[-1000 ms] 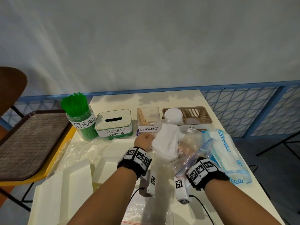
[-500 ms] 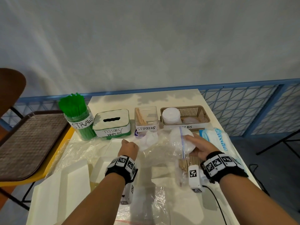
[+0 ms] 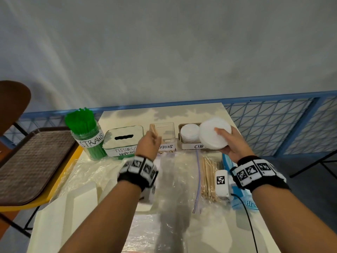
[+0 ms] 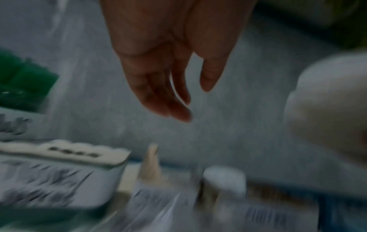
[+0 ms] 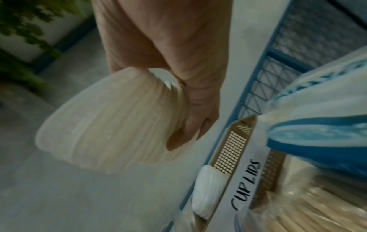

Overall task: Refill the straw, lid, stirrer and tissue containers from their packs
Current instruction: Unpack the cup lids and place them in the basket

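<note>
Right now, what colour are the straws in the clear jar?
Bright green: the plastic straws in the labelled clear jar show best in the head view.

My right hand is raised and reaching forward, fingers and thumb curled round a stack of lids; my left hand hangs loose in the air, fingers relaxed and holding nothing; both forearms stretch forward, a marker band on each wrist.

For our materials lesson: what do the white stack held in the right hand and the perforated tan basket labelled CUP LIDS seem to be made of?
White round lid stack: probably thin plastic, slightly translucent, with fine nested rims. Perforated tan basket: likely moulded plastic, matt, with a regular grid of holes.
</note>
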The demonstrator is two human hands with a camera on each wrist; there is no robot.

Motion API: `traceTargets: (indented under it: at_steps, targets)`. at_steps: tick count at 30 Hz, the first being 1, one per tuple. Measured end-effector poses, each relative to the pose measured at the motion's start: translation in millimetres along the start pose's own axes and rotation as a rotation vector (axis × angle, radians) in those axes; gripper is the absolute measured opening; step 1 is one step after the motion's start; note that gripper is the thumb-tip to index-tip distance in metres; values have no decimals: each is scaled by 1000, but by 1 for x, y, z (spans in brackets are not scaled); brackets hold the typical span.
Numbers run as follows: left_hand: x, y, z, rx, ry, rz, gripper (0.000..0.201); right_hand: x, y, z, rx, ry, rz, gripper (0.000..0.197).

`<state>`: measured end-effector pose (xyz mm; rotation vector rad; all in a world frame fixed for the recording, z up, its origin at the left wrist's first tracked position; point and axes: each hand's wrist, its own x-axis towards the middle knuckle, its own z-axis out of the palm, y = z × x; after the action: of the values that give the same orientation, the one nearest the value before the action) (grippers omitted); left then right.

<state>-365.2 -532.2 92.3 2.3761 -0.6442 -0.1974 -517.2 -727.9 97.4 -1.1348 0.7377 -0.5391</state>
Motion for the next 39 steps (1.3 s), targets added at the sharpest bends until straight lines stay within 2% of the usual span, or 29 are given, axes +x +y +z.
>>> traceTargets:
  at_steps: [1, 4, 5, 7, 10, 12, 15, 17, 19, 20, 22, 24, 26, 28, 29, 31, 33, 37, 39]
  targets:
    - [5, 17, -10, -185, -82, -56, 42, 2, -2, 7, -56, 8, -75, 49]
    - [8, 57, -32, -607, -477, -273, 69, 0, -6, 31, -383, 26, -410, 71]
    - [7, 64, -34, -660, -589, -312, 75, -3, -6, 39, -499, 2, -536, 75]
    - [6, 70, -33, -701, -718, -328, 84, -10, -7, 53, -677, -65, -744, 79]
    - [14, 62, -24, -841, -751, -348, 92, -16, -5, 62, -895, -161, -932, 76]
    - [20, 52, -20, -943, -731, -392, 88, -14, -1, 62, -1005, -219, -1043, 75]
    - [27, 44, -19, -1034, -713, -416, 60, -6, 10, 60, -1122, -305, -1193, 80]
    - [28, 45, -19, -1063, -733, -413, 39, 0, 17, 58, -1156, -338, -1233, 79]
    - [29, 47, -16, -1095, -735, -388, 28, 2, 18, 59, -1147, -366, -1178, 78]
    - [30, 48, -14, -1101, -722, -368, 23, 2, 17, 59, -1123, -384, -1103, 78]
    - [36, 49, -10, -1104, -678, -350, 19, -2, 9, 63, -961, -413, -841, 80]
    - [43, 53, -7, -1109, -631, -331, 21, -2, -2, 62, -695, -290, -590, 78]
    - [50, 59, -4, -1112, -604, -301, 21, 7, -15, 55, -470, -167, -276, 79]
    - [56, 65, 1, -1091, -617, -269, 15, 18, -24, 47, -243, -205, 19, 77]
    - [58, 69, 3, -1067, -632, -246, 13, 23, -29, 45, -166, -239, 92, 69]
    - [61, 80, 9, -1020, -651, -202, 13, 30, -36, 41, -99, -285, 157, 50]
    - [66, 91, 18, -982, -656, -162, 20, 37, -39, 39, -83, -284, 172, 40]
    - [80, 113, 39, -1001, -571, -149, 59, 56, -39, 37, -62, -211, 181, 41]
    - [89, 121, 51, -997, -549, -203, 63, 68, -38, 35, -30, -138, 173, 39]
